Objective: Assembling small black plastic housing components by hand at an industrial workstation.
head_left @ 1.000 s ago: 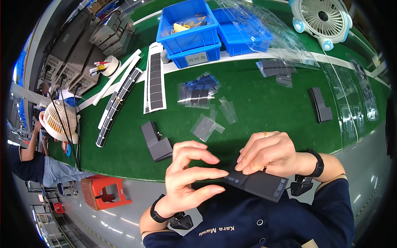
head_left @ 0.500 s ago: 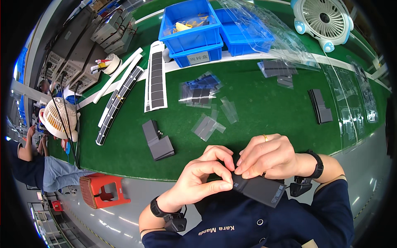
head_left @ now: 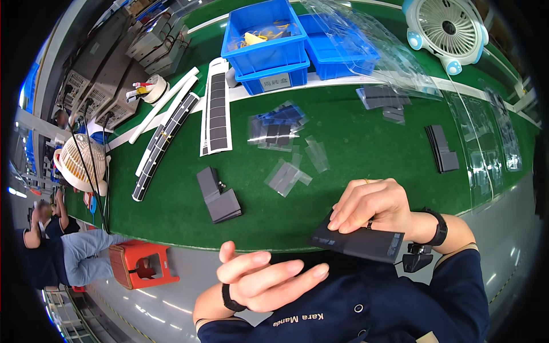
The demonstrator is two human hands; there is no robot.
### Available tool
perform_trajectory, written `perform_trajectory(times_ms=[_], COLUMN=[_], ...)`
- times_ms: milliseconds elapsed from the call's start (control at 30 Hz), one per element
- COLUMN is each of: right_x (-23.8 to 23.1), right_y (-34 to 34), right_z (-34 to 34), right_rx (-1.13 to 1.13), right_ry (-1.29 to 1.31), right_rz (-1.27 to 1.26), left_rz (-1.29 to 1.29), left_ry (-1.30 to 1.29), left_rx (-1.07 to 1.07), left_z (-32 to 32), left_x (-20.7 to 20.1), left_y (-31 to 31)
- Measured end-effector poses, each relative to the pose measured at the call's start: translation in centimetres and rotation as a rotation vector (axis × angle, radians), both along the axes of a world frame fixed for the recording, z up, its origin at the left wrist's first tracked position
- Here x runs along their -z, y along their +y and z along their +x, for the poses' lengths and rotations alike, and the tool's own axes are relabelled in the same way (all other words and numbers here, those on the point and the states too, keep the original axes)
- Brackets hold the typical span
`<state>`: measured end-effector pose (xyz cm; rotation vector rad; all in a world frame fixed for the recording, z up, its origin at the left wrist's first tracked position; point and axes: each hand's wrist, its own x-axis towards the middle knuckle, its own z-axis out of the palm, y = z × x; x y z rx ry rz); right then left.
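Note:
My right hand (head_left: pixel 369 207) grips a flat black battery pack (head_left: pixel 366 244) by its upper left part, thumb and fingers pinching it. The pack is tilted, just off the table's near edge, with faint print on its face. To the left, my left hand (head_left: pixel 269 280) is turned palm up with fingers spread, apart from the pack and holding nothing. Beyond it on the green table lies a stack of similar black L-shaped packs (head_left: pixel 220 197). Another such stack (head_left: pixel 441 150) lies at the right. Small clear film pieces (head_left: pixel 286 176) lie farther in.
Blue bins (head_left: pixel 266 51) stand at the back, with clear plastic sheets (head_left: pixel 366 46) beside them. Strips of black labels (head_left: pixel 217 114) lie at the left. Fans stand left (head_left: pixel 83 163) and far right (head_left: pixel 449 31). A red stool (head_left: pixel 143 266) and a seated person (head_left: pixel 51 251) are at the left.
My left hand has let go of the pack, moved left and down, and opened palm up. My right hand still holds the pack, which has turned and risen slightly.

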<state>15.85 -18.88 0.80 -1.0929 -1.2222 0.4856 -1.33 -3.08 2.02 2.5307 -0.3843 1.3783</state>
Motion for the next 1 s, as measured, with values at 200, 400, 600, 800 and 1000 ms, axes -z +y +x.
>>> perform_trajectory(times_ms=[200,400,600,800,1000], right_x=[0.2,0.3,-0.1,-0.4,-0.2], right_y=[0.0,-0.1,-0.2,-0.2,-0.6], right_z=[-0.3,-0.2,-0.2,-0.4,-0.4], right_rx=[0.004,0.013,0.146,0.188,0.196], right_ry=[-0.014,-0.064,-0.39,-0.598,-0.682], right_rz=[0.01,-0.001,0.065,0.148,0.192], left_rz=[-0.002,0.076,0.196,0.378,0.49], left_ry=[0.038,0.071,0.003,-0.283,-0.367], left_rx=[-0.113,-0.057,-0.048,-0.098,-0.075], left_z=[0.8,0.8,1.1,1.4,1.6], left_x=[0.5,0.5,0.8,1.8,2.1], left_y=[-0.8,-0.4,-0.5,-0.6,0.5])
